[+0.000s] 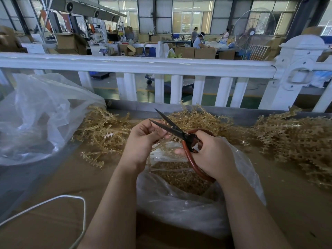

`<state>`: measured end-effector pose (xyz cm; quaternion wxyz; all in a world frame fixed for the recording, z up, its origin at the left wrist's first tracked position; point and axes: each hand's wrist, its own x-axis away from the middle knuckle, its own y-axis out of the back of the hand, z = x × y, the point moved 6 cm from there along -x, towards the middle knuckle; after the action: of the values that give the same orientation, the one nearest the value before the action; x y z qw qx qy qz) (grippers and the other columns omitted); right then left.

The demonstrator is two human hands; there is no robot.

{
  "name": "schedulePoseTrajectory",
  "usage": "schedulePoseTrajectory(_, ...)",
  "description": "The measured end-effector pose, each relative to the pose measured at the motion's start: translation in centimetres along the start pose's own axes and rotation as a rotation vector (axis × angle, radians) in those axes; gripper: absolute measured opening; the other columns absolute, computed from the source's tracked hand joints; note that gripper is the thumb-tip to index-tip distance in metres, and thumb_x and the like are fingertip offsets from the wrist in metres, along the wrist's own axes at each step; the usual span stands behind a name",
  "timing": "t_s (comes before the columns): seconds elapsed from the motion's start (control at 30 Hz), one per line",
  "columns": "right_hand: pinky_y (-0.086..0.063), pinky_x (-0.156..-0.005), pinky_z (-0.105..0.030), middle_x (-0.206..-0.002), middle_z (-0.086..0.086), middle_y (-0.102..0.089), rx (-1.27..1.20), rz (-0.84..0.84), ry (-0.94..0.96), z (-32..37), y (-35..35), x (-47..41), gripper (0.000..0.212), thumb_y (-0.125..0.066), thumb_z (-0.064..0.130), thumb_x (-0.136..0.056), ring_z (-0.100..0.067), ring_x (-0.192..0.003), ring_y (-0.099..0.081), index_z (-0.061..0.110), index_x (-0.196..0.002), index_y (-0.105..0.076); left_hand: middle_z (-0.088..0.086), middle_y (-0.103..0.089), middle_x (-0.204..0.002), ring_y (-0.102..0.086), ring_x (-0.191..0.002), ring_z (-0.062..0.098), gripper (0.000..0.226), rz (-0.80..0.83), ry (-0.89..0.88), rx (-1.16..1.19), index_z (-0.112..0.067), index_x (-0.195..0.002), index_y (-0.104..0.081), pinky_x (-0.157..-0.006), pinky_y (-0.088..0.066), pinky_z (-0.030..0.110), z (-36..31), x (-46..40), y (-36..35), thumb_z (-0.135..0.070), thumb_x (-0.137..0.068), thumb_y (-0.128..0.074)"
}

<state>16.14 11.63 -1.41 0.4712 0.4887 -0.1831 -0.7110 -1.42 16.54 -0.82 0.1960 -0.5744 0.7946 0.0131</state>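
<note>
— What's on the worktop (45,227), L to R?
— Clear bag (36,114) at 9 o'clock, white cord (79,200) at 7, tan sprue pile (102,128) at 10.
— And ur hands?
— Both at centre. My left hand (142,142) pinches a sprue strip (162,143), fingers curled round it. The scissors (172,129) have blades apart, tips twd 11, w/ the strip up against them. My right hand (213,155) grips the red handles. Bag of cut bits (179,203) sits under both hands at 6. Bigger sprue heap (296,137) at 3.
</note>
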Motion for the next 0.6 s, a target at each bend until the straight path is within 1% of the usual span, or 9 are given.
schedulePoseTrajectory(0.07, -0.033, -0.055, -0.006, -0.064, 0.032, -0.047, 0.014, -0.022, 0.006, 0.13, 0.2, 0.09, 0.078, -0.034, 0.099, -0.062, 0.01, -0.06, -0.051, 0.035, -0.093, -0.066, 0.003, -0.072, -0.076, -0.067, -0.073, 0.014, 0.027, 0.008, -0.008, -0.019, -0.023, -0.074, -0.075, -0.077, -0.055, 0.024, -0.09, 0.0, 0.01, 0.0, -0.084, -0.064)
schedulePoseTrajectory(0.17, -0.027, -0.047, -0.003, -0.06, 0.033, -0.046, 0.036, -0.032, 0.011, 0.29, 0.38, 0.08, 0.073, -0.037, 0.096, -0.064, 0.015, -0.057, -0.047, 0.036, -0.092, -0.067, 0.003, -0.072, -0.076, -0.066, -0.075, 0.016, 0.032, 0.009, -0.008, -0.034, -0.023, -0.073, -0.074, -0.081, -0.055, 0.028, -0.09, -0.05, 0.09, 0.003, -0.086, -0.062)
schedulePoseTrajectory(0.23, -0.029, -0.046, -0.003, -0.06, 0.03, -0.048, 0.035, -0.028, 0.014, 0.3, 0.37, 0.08, 0.071, -0.04, 0.094, -0.065, 0.013, -0.056, -0.048, 0.034, -0.091, -0.069, 0.003, -0.071, -0.075, -0.065, -0.074, 0.016, 0.031, 0.005, -0.008, -0.033, -0.023, -0.071, -0.073, -0.08, -0.055, 0.028, -0.11, -0.09, 0.13, 0.002, -0.086, -0.063)
schedulePoseTrajectory(0.3, -0.032, -0.052, -0.003, -0.065, 0.027, -0.056, 0.018, -0.021, 0.018, 0.26, 0.25, 0.07, 0.073, -0.043, 0.093, -0.065, 0.009, -0.059, -0.053, 0.031, -0.091, -0.071, 0.003, -0.071, -0.074, -0.065, -0.073, 0.016, 0.024, 0.011, -0.011, -0.028, -0.022, -0.069, -0.072, -0.078, -0.055, 0.026, -0.22, -0.04, 0.1, -0.003, -0.083, -0.066)
schedulePoseTrajectory(0.37, -0.04, -0.057, -0.006, -0.072, 0.023, -0.064, 0.007, -0.007, 0.023, 0.22, 0.14, 0.04, 0.074, -0.045, 0.093, -0.065, 0.003, -0.064, -0.059, 0.029, -0.092, -0.072, 0.005, -0.071, -0.074, -0.065, -0.073, 0.017, 0.016, 0.014, -0.013, -0.02, -0.021, -0.07, -0.072, -0.078, -0.055, 0.026, -0.33, 0.01, 0.1, -0.008, -0.078, -0.068)
schedulePoseTrajectory(0.4, -0.042, -0.057, -0.007, -0.073, 0.022, -0.066, 0.005, -0.001, 0.027, 0.24, 0.12, 0.03, 0.074, -0.045, 0.093, -0.065, 0.002, -0.065, -0.06, 0.029, -0.092, -0.071, 0.005, -0.072, -0.075, -0.065, -0.073, 0.017, 0.018, 0.009, -0.014, -0.024, -0.022, -0.07, -0.072, -0.079, -0.056, 0.027, -0.33, -0.03, 0.14, -0.006, -0.079, -0.068)
schedulePoseTrajectory(0.5, -0.041, -0.055, -0.007, -0.074, 0.019, -0.067, 0.016, 0.018, 0.033, 0.45, 0.08, 0.02, 0.075, -0.041, 0.093, -0.065, 0.002, -0.063, -0.059, 0.031, -0.095, -0.069, 0.003, -0.073, -0.075, -0.067, -0.073, 0.016, 0.035, -0.015, -0.01, -0.068, -0.024, -0.07, -0.075, -0.075, -0.056, 0.026, -0.25, -0.11, 0.44, 0.006, -0.085, -0.063)
schedulePoseTrajectory(0.57, -0.041, -0.054, -0.007, -0.077, 0.018, -0.069, 0.015, 0.02, 0.035, 0.49, 0.07, 0.04, 0.077, -0.038, 0.095, -0.064, 0.001, -0.064, -0.059, 0.031, -0.096, -0.068, 0.005, -0.074, -0.075, -0.068, -0.072, 0.017, 0.035, -0.024, -0.003, -0.083, -0.023, -0.071, -0.076, -0.073, -0.055, 0.028, -0.29, -0.09, 0.55, 0.007, -0.085, -0.062)
schedulePoseTrajectory(0.6, -0.041, -0.054, -0.008, -0.078, 0.018, -0.07, 0.017, 0.02, 0.035, 0.51, 0.05, 0.03, 0.08, -0.036, 0.097, -0.063, 0.001, -0.065, -0.059, 0.031, -0.096, -0.067, 0.007, -0.074, -0.077, -0.068, -0.073, 0.019, 0.033, -0.033, -0.001, -0.091, -0.021, -0.072, -0.076, -0.076, -0.055, 0.033, -0.28, -0.08, 0.64, 0.006, -0.085, -0.063)
